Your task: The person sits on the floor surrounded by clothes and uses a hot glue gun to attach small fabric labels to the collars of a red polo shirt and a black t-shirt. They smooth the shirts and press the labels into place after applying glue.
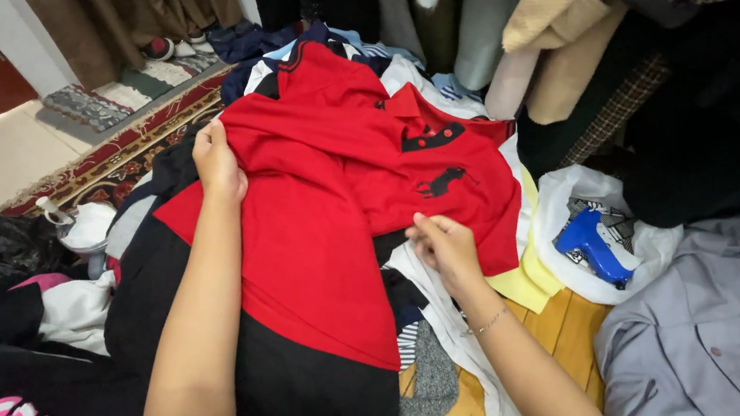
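Both hands (333, 203) pinch rumpled red polo shirt (334, 194).

One red polo shirt (333, 203), two hands

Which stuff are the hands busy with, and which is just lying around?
Busy with:
- red polo shirt, pinched by left hand and right hand

Lying around:
- grey shirt
- blue tagging gun on a white bag
- yellow cloth
- patterned rug
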